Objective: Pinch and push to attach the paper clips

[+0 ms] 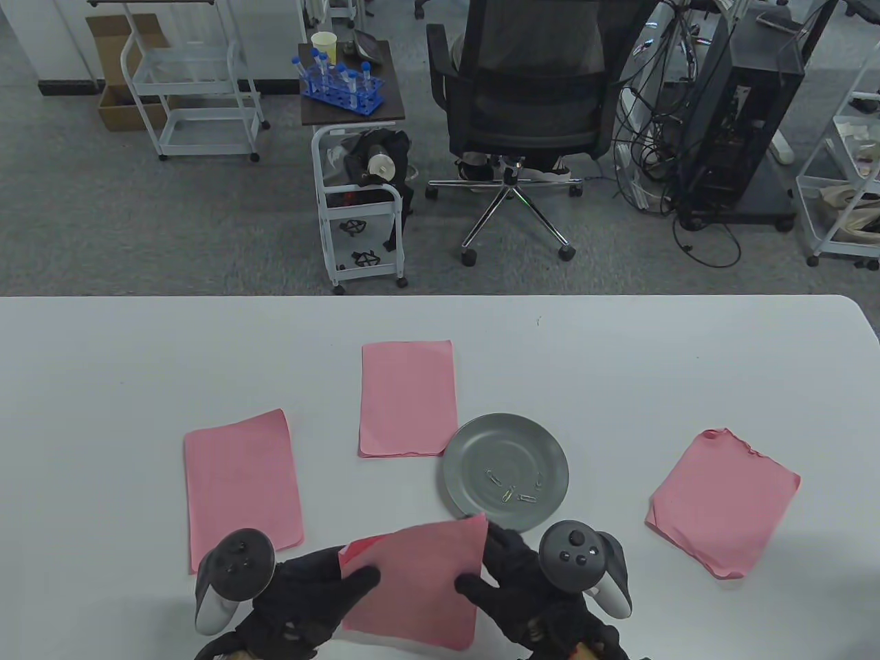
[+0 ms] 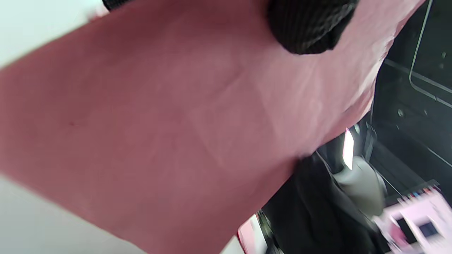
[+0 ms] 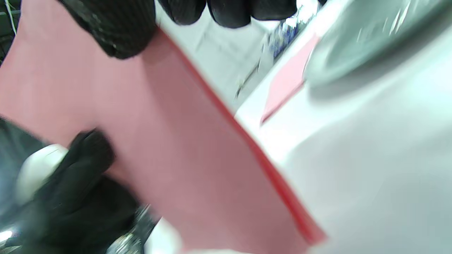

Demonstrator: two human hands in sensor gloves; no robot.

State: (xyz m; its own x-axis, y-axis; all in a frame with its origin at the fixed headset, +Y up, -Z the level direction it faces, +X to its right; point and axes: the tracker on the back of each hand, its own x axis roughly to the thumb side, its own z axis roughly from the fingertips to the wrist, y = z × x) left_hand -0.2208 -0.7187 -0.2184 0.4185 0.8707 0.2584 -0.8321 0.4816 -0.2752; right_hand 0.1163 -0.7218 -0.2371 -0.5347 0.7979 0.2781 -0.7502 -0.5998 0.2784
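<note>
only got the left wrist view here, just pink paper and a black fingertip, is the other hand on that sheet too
Observer: Yes. In the table view the right hand holds the held pink sheet at its right edge, opposite the left hand.
Operator: where are the clips
Observer: Several paper clips lie loose in the grey plate, just beyond the sheet.
Operator: any other paper out
Observer: Three more pink sheets lie on the table: the left sheet, the centre sheet, the right sheet.

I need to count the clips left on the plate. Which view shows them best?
The table view: the plate lies open from above, with the clips small but distinct on it. The right wrist view shows only the plate's blurred rim, no clips. The left wrist view shows neither.
</note>
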